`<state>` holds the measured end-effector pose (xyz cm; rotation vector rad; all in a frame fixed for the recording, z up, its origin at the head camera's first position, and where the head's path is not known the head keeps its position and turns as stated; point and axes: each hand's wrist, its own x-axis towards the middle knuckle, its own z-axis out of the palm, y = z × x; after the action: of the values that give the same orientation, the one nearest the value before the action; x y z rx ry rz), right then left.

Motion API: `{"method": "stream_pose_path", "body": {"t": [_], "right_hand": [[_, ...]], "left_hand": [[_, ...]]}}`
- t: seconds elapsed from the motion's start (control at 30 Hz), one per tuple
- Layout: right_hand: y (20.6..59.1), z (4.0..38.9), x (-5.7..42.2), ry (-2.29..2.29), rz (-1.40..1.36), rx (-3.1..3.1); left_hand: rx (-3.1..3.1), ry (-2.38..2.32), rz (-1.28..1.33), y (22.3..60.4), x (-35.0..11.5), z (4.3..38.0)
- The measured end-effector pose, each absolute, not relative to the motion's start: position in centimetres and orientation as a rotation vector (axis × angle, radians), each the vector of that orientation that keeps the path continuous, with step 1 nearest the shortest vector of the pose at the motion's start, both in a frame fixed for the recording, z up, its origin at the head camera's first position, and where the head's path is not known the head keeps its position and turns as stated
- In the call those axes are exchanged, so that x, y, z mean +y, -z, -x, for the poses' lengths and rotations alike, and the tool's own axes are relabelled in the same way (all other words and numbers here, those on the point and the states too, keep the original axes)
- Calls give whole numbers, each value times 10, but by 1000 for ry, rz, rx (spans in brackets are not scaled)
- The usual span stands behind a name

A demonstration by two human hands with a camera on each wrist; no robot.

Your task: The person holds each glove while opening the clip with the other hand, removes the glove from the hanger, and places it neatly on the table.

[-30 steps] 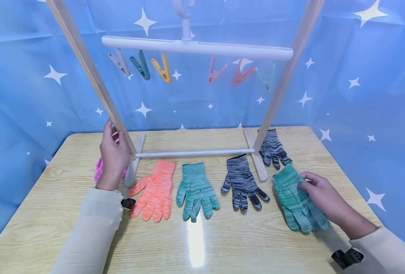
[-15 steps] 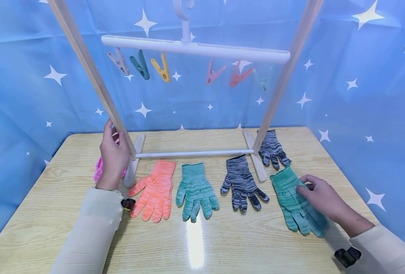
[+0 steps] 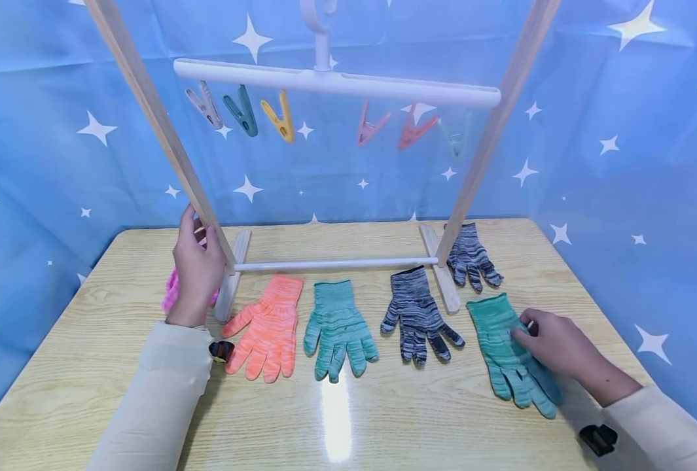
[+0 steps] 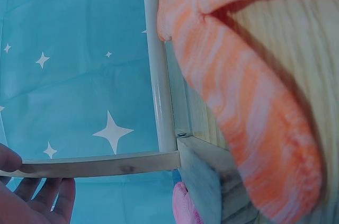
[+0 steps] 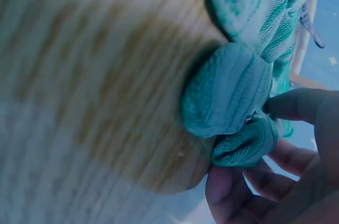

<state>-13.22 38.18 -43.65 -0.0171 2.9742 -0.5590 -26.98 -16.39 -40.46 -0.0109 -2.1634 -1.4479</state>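
Note:
My left hand [image 3: 197, 265] holds the left wooden post [image 3: 168, 140] of a rack near its base. Thumb and fingers lie on either side of the post in the left wrist view. On the right side of the table, my right hand [image 3: 557, 343] pinches the edge of a green knit glove [image 3: 504, 347], its thumb on top and its fingers reaching under in the right wrist view. That glove lies nearly flat, cuff away from me. In a row left of it lie a grey-black glove [image 3: 415, 311], another green glove [image 3: 335, 324] and an orange glove [image 3: 268, 320].
A white hanger bar [image 3: 336, 80] hangs between the posts with several coloured clothespins [image 3: 280, 118] below it. One more grey-black glove [image 3: 472, 258] lies behind the right foot [image 3: 442, 281] of the rack. Something fuzzy and pink [image 3: 171, 290] is partly hidden behind my left hand.
The green glove at the right has come down flatter onto the table, its fingers shifted toward me, with my right hand still at its edge. My left hand stays on the post.

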Motion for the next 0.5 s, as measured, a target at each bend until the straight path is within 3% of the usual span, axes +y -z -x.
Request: {"method": "stream_pose_path", "body": {"t": [0.5], "right_hand": [[433,132,381,491,-37,2946]], "left_hand": [[-2166,1455,34,406,-164,269]]}}
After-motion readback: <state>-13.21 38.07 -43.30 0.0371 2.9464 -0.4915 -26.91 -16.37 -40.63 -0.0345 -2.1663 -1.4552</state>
